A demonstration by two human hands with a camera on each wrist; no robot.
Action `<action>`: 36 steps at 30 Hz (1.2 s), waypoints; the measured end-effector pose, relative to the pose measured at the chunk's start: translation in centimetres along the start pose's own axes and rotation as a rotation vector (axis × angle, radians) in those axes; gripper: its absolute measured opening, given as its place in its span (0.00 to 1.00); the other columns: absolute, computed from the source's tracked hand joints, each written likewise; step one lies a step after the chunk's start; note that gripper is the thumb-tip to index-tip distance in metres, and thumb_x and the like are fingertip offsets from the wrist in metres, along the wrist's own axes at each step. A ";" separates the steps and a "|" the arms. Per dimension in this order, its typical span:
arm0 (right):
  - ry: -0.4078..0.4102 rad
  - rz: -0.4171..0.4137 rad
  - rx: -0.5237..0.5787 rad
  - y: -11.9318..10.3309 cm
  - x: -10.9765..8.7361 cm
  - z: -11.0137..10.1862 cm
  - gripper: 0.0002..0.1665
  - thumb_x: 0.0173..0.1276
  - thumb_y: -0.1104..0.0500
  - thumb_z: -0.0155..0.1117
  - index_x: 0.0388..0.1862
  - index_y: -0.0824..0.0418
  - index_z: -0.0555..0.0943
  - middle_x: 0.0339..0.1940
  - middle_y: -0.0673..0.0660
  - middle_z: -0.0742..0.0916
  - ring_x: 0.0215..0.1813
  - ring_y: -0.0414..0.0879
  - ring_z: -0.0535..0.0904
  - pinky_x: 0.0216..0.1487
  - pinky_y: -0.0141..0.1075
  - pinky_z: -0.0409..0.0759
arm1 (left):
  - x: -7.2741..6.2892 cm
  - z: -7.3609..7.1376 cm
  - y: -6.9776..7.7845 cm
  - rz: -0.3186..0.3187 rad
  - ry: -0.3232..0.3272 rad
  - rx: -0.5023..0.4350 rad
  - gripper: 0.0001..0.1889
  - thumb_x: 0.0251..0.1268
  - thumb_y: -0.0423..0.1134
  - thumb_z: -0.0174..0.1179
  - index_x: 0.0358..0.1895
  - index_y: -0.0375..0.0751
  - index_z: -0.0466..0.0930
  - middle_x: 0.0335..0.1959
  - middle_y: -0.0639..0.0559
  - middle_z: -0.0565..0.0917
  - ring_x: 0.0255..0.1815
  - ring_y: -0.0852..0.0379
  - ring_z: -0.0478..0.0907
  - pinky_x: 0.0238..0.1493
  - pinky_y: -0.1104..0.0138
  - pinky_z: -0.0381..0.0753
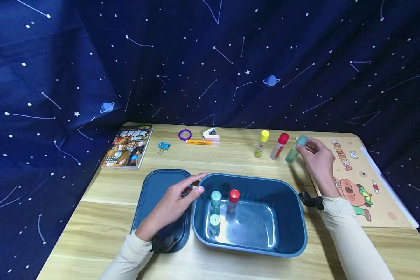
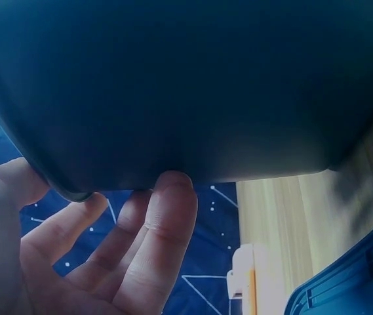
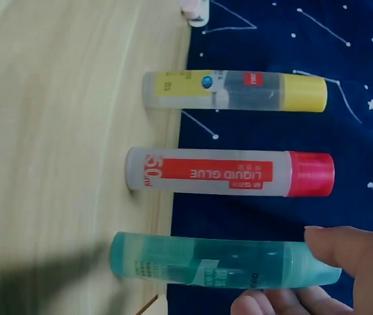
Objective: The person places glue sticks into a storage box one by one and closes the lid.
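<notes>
My right hand (image 1: 318, 161) pinches a green liquid glue bottle (image 3: 202, 260) near its cap, thumb on one side and fingers on the other. Slightly tilted in the head view, this bottle stands beside a red-capped liquid glue bottle (image 3: 209, 173) and a yellow-capped glue bottle (image 3: 212, 90). At the near left, my left hand (image 1: 173, 206) holds the rim of a dark blue plastic bin (image 1: 252, 249), its fingers against the outer wall (image 2: 173, 98). Inside the bin are two green-capped bottles (image 1: 216, 200) (image 1: 215, 223) and a red-capped one (image 1: 233, 200).
A dark blue lid (image 1: 161, 179) lies under my left forearm. Behind are a magazine (image 1: 127, 147), blue binder clip (image 1: 164, 146), purple tape ring (image 1: 185, 135), orange marker (image 1: 201, 142) and white-pink stapler-like item (image 1: 211, 135). A capybara folder (image 1: 357, 182) lies under my right arm.
</notes>
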State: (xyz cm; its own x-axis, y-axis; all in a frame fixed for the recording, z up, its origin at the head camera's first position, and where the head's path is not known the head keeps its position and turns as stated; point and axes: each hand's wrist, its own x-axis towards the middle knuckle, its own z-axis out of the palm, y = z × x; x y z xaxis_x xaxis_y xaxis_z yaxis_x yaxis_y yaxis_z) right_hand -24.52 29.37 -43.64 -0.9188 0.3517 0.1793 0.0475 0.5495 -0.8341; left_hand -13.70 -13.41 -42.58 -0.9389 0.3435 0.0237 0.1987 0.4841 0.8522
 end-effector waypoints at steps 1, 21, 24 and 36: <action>-0.002 0.005 -0.013 0.0 0.1 0.0 0.31 0.73 0.54 0.67 0.70 0.67 0.77 0.61 0.70 0.85 0.40 0.17 0.72 0.42 0.13 0.72 | 0.0 0.0 0.0 0.000 -0.001 -0.001 0.23 0.81 0.52 0.54 0.74 0.64 0.72 0.62 0.53 0.83 0.47 0.54 0.80 0.47 0.64 0.78; -0.011 -0.137 -0.125 -3.2 -1.3 -2.5 0.26 0.74 0.52 0.68 0.63 0.67 0.81 0.53 0.67 0.89 0.37 0.12 0.71 0.41 0.12 0.70 | -0.1 0.0 0.0 -0.020 -0.001 -0.004 0.23 0.81 0.52 0.55 0.74 0.63 0.72 0.57 0.52 0.83 0.45 0.54 0.78 0.42 0.66 0.76; 0.016 -0.194 -0.119 -5.1 -2.2 -3.7 0.24 0.73 0.52 0.69 0.62 0.64 0.82 0.46 0.45 0.89 0.39 0.11 0.74 0.43 0.11 0.72 | -0.1 0.0 0.0 -0.018 0.002 -0.003 0.23 0.81 0.52 0.55 0.75 0.63 0.72 0.57 0.52 0.84 0.45 0.55 0.78 0.41 0.66 0.77; -0.119 -0.390 -0.108 -14.2 -8.6 -7.3 0.22 0.67 0.58 0.76 0.60 0.57 0.84 0.42 0.36 0.89 0.40 0.15 0.82 0.44 0.12 0.76 | -0.1 0.1 0.2 -0.031 0.006 0.004 0.23 0.81 0.52 0.54 0.74 0.62 0.73 0.62 0.52 0.83 0.47 0.55 0.77 0.44 0.64 0.77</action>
State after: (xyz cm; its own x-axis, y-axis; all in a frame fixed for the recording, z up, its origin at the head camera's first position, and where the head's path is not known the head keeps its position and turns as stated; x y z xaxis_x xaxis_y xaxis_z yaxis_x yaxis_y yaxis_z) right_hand -14.49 24.08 -29.56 -0.9144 0.0149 0.4044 -0.2780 0.7030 -0.6546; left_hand -13.55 -13.24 -42.53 -0.9463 0.3233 0.0009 0.1709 0.4978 0.8503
